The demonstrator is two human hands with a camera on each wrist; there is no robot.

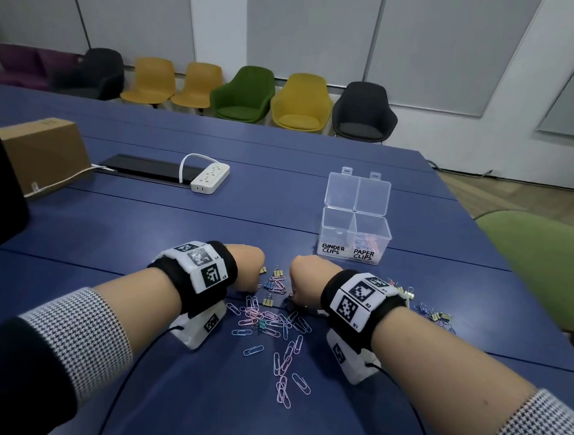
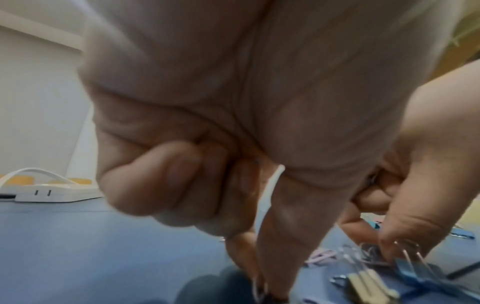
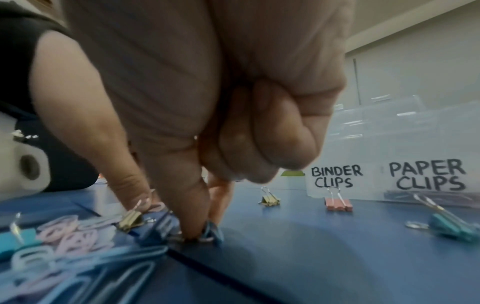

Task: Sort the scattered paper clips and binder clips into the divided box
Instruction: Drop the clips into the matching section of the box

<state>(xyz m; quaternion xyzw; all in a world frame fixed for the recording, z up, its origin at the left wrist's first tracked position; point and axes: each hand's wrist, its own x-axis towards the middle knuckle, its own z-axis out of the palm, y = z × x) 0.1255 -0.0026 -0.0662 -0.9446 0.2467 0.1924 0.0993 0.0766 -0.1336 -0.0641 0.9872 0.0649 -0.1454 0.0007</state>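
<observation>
Pastel paper clips (image 1: 274, 328) and small binder clips (image 1: 278, 279) lie scattered on the blue table (image 1: 114, 229). The clear divided box (image 1: 324, 232) stands open behind them, labelled BINDER CLIPS on the left and PAPER CLIPS on the right; paper clips show in the right half. My left hand (image 2: 262, 283) points thumb and forefinger down and seems to pinch a pale pink paper clip; its other fingers are curled. My right hand (image 3: 202, 230) pinches a blue binder clip (image 3: 214, 232) that sits on the table. In the head view both hands' fingertips are hidden under the knuckles.
A gold binder clip (image 3: 270, 200), a pink one (image 3: 337, 204) and a teal one (image 3: 451, 226) lie between my right hand and the box. A white power strip (image 1: 210, 179) and a cardboard box (image 1: 45, 154) sit far left. A green chair (image 1: 546, 271) stands at the right edge.
</observation>
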